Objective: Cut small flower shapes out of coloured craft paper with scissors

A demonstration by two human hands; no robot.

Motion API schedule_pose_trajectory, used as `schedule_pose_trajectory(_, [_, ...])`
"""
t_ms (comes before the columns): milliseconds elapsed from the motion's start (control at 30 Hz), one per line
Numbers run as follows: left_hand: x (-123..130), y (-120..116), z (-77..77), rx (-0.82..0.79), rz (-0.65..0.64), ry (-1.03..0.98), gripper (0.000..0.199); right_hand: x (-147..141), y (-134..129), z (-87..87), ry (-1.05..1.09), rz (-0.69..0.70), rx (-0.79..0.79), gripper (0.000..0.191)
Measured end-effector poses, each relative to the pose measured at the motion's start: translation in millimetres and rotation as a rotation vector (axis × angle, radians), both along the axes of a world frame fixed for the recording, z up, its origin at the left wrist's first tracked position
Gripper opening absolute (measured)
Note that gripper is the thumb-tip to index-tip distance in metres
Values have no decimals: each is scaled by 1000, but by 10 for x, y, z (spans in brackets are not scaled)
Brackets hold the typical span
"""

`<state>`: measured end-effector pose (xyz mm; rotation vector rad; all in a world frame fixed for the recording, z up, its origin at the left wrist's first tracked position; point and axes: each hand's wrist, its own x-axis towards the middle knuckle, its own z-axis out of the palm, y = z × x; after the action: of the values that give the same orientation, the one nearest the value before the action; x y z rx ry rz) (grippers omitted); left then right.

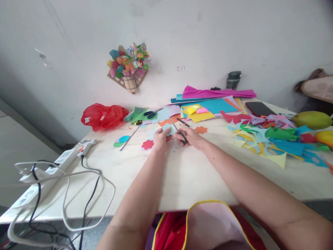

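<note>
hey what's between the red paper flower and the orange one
In the head view: your left hand, holding light-blue paper, then your right hand with scissors.

The light is even and fairly bright on the pale wall (185,33), while the floor (100,229) is dimmer. The view's top right corner is dark, its edges look stretched, and the scissors (182,136) seem slightly blurred.

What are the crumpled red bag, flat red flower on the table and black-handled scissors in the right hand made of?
Crumpled red bag: likely plastic, shiny, partly see-through.
Flat red flower: probably matte paper, cut thin.
Black-handled scissors: grey blades look metal; dark handles, maybe plastic.
</note>
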<state>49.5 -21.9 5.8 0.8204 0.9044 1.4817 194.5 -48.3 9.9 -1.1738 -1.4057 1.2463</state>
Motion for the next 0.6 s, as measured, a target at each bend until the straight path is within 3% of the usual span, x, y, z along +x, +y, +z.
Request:
schedule_pose_trajectory(233, [19, 6, -41, 32, -128, 11, 37, -15, 85, -9, 256, -160, 56, 47])
schedule_pose_trajectory(600, [-14, 60, -89, 18, -243, 56, 39, 41, 142, -6, 267, -255, 168, 48])
